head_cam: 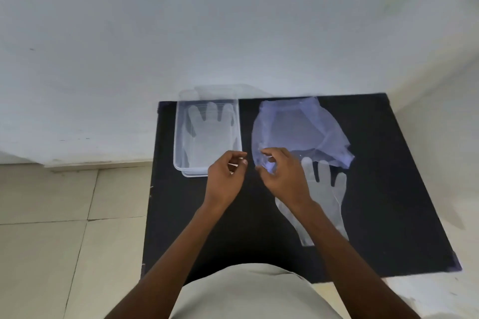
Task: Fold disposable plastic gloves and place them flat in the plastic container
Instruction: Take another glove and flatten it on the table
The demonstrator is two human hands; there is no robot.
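Note:
A clear plastic container [178, 137] stands at the back left of the black table, with one transparent glove [210, 124] lying flat inside it, fingers pointing away. A second transparent glove [329, 189] lies flat on the table, partly under my right forearm. My right hand [282, 176] curls its fingers around clear plastic at the near left corner of a bluish plastic bag [298, 129]. My left hand [225, 179] hovers at the container's near right corner with thumb and forefinger pinched. Whether it holds any film is not visible.
The black table [233, 228] stands against a white wall [207, 21]. Beige floor tiles [64, 215] lie to the left. The container's lid seems to sit under or behind it. My light trousers [246, 292] show at the bottom edge.

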